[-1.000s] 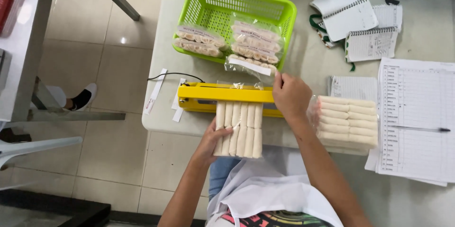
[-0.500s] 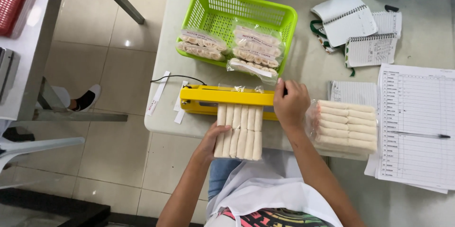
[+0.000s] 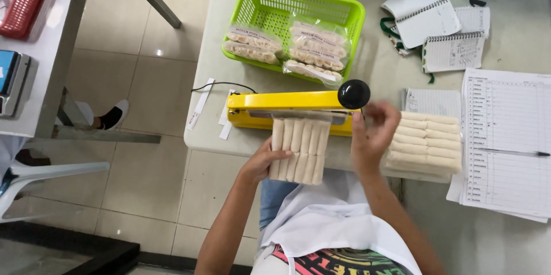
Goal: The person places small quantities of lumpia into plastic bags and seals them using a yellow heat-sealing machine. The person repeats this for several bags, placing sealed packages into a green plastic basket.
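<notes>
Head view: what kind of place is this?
Likely a small food-packing workstation: a yellow heat sealer clamps a bag of pale rolls, sealed packs fill a green basket, and a log sheet lies alongside.

Heat sealer (image 3: 287, 105), at the table's (image 3: 516, 235) near edge: glossy yellow painted metal, with a smooth black plastic knob (image 3: 353, 93).
Pack of rolls (image 3: 299, 150): clear, shiny plastic film.
Basket (image 3: 270, 5): green moulded plastic mesh, slightly glossy.
Sheets (image 3: 505, 137) and notebooks (image 3: 422, 16): matt white paper.
Table: smooth, pale, matt.
</notes>
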